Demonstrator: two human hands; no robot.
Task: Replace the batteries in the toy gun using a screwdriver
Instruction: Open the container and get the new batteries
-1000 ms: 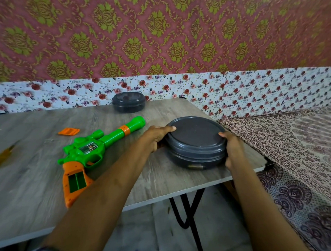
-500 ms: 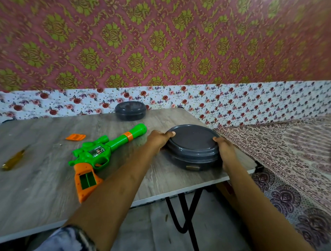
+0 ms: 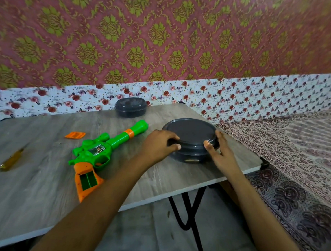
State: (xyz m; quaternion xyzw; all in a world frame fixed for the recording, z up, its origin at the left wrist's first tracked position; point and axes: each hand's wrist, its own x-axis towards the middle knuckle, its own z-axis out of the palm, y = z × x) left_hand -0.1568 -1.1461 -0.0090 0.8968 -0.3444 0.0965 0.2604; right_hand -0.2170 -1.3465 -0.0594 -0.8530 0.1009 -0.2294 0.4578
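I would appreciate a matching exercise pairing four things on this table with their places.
Things: 1 green-and-orange plastic toy gun; 2 yellow-handled screwdriver; 3 large round grey lidded container; 4 small round grey lidded container.
Places: A far edge of the wooden table, by the wall; B between left hand and right hand; C near the left edge; D mid-table, grip compartment open.
Pairs: 1-D, 2-C, 3-B, 4-A.

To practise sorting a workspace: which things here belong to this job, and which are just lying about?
Job: toy gun, orange battery cover, screwdriver, probably near grey container, touched by left hand and right hand.
Lying about: far grey container, patterned cloth.
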